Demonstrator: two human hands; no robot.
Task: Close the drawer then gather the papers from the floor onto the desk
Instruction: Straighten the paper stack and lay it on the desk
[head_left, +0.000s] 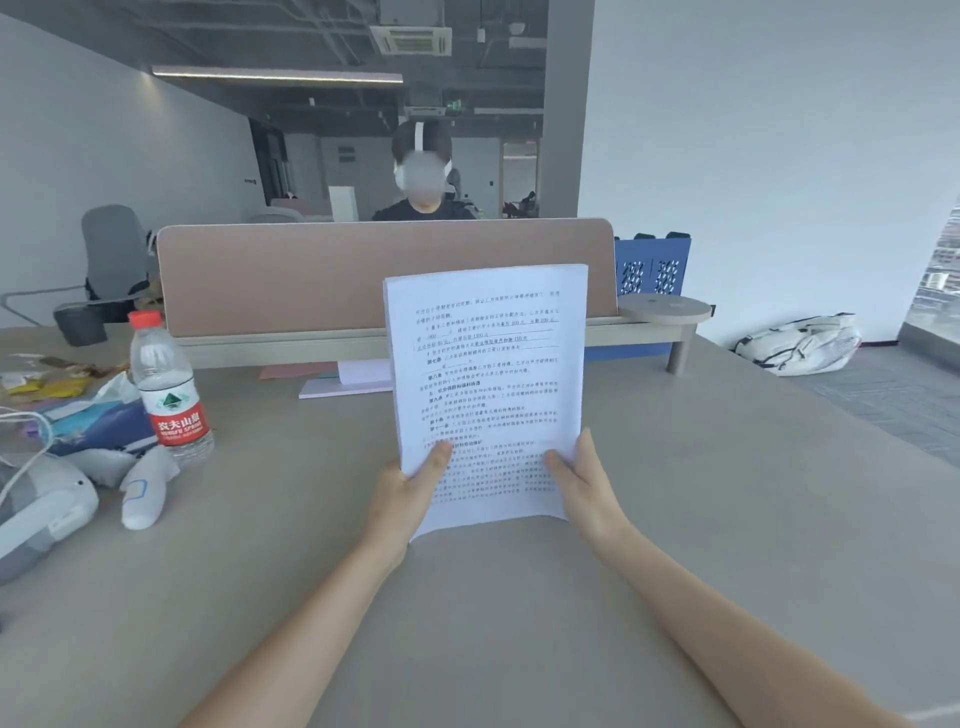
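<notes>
we hold the papers upright over the middle of the bench, printed side toward us, both hands gripping the lower part of the stack; our left hand pinches the lower left edge, thumb on the front of the top sheet and the fingers hidden behind; our right hand pinches the lower right edge the same way, thumb on the front; the bottom edge of the stack curls a little between our two hands, and we cannot tell whether it touches the bench; the sheets are white with rows of dark printed text, too small for us to read; the top of the stack rises in front of a pinkish divider panel that runs across the far side of the bench.

on the left of the bench stands a clear water bottle with a red cap and red label, upright, well apart from the papers; just beside it lie a blue packet and a small white handheld device, and at the far left edge a grey and white object with a white cable over it; behind the stack, close to the divider, a few flat pale sheets lie on the bench; beyond the divider a person sits facing us; on the floor at the right lies a white bag.
</notes>
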